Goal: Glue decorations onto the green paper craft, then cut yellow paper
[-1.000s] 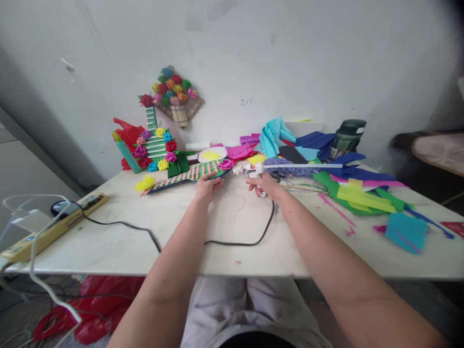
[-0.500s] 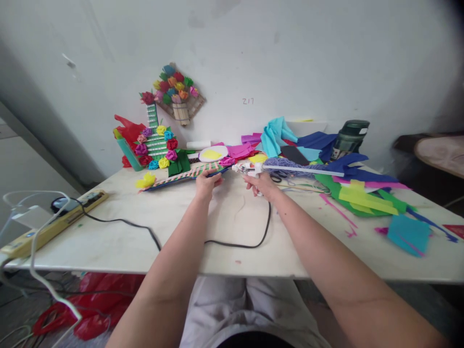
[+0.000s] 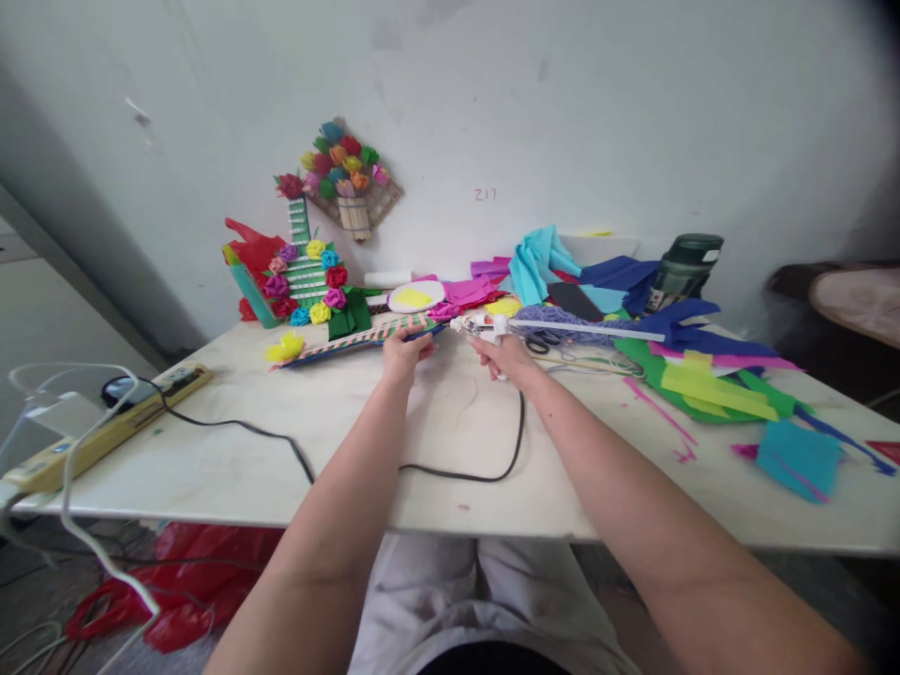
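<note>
tipped up since the earliest frame, the striped panel (image 3: 372, 333) now shows less of its face and more of its blue near edge, and the pink paper flower (image 3: 442, 311) at its right end sits partly behind that edge. the left hand (image 3: 406, 354) pinches the near edge toward the right end, thumb and fingers closed on it. the right hand (image 3: 510, 359) has its fingers curled round the handle of the white glue gun (image 3: 494, 327); whether the trigger is pressed, i cannot tell. the tilt seems to present the edge to the nozzle, which is right by the panel's right end, though contact is too small to make out. a long white stick (image 3: 591, 328) runs rightward from the gun's back, past the purple yarn (image 3: 552, 319). both pieces are toward the back of the table (image 3: 450, 506), with black-handled scissors (image 3: 538, 346) just beside the right hand.
</note>
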`<state>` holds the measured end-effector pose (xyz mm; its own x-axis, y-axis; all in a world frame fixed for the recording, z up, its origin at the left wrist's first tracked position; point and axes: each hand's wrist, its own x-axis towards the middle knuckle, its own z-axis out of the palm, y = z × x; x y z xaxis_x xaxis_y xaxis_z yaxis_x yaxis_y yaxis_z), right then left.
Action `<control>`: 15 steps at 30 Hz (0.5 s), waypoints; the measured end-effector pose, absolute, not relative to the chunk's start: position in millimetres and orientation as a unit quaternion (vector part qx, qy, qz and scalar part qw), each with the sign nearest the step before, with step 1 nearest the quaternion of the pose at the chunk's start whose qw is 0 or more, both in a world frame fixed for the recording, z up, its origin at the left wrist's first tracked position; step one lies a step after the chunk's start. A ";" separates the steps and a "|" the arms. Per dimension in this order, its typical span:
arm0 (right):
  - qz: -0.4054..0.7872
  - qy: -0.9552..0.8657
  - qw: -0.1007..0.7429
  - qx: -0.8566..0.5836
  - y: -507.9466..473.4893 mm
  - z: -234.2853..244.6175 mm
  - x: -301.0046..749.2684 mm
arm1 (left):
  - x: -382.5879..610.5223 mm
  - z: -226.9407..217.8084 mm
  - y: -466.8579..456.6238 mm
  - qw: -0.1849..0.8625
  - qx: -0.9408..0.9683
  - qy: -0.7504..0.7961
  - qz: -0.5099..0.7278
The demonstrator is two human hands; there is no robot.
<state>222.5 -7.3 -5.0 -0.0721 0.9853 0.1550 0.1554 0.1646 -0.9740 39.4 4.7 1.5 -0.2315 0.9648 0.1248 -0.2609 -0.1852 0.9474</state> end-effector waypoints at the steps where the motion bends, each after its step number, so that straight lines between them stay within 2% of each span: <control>1: 0.429 -0.592 0.481 -0.483 -7.3 -5.0 222.3 | 39.3 1.2 5.2 0.469 0.406 0.433 0.654; 15: 0.427 -0.592 0.474 -0.492 -9.8 -2.6 219.3 | 40.5 -0.9 7.8 0.472 0.402 0.434 0.654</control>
